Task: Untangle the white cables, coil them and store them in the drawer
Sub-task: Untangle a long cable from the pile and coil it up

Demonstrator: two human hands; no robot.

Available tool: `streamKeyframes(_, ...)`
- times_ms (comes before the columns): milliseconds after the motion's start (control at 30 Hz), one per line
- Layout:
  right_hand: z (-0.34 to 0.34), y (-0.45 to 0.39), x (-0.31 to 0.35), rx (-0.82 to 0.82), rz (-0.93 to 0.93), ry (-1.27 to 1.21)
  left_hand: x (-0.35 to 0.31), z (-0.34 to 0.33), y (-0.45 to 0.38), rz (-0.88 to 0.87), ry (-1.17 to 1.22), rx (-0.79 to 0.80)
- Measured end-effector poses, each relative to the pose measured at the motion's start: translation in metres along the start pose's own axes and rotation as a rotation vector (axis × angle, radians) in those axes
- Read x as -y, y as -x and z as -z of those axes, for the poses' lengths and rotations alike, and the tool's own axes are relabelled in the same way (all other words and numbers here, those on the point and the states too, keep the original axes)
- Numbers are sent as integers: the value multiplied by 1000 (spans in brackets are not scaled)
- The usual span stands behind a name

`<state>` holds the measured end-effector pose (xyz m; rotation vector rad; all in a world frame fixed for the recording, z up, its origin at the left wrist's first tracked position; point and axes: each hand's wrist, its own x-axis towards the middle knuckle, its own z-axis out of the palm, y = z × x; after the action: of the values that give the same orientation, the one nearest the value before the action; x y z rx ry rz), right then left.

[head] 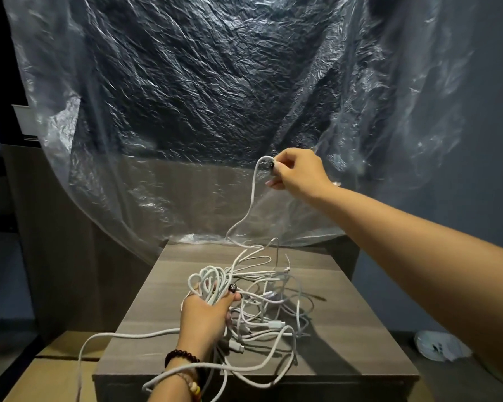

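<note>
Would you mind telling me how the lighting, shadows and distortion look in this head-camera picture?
Head view: dim room, light from the left, so the white cables cast dark shadows rightward on the wooden cabinet top; glare streaks the plastic sheet; wide-angle stretch enlarges the right forearm; the right hand stays fairly sharp.

The cable tangle [262, 309] lies on the cabinet top [346, 338] just right of the left hand [205, 313] — one strand rises to the right hand [299, 172], behind.

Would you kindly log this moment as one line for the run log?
stage: untangling | left hand: grips cable bundle | right hand: pinches raised cable end | tangle: on cabinet top | coiled: none
</note>
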<state>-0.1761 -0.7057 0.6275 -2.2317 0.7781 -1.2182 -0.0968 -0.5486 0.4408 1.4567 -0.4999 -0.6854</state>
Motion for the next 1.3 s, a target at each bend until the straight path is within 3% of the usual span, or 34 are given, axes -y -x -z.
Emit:
streamKeyframes(200,-2,9,20,-44,113,-296,-11,14,3,-110,-291,22)
streamKeyframes(367,-11,18,43,56,325,-391,-16,31,9,-211,-586,33)
streamKeyframes(500,-39,16,47,109,403,-235,-16,36,14,-253,-590,16)
streamKeyframes(600,-68,7,32,213,320,8,-12,37,11,-208,-527,-31)
streamKeyframes(733,-92,11,-3,613,59,451,-8,41,6,-181,-457,-51)
streamKeyframes(800,-86,30,-8,740,-15,453,-9,45,2,-166,-454,-57)
streamKeyframes(967,-52,97,-11,866,133,497,-8,45,-10,-157,-456,-33)
streamKeyframes(1067,-41,127,-19,905,204,566,-6,41,-13,-149,-444,-35)
streamKeyframes(1200,-24,159,-18,884,196,423,-5,40,-11,-136,-427,-28)
streamKeyframes(1300,-22,188,-23,944,366,500,-5,43,-12,-86,-385,-30)
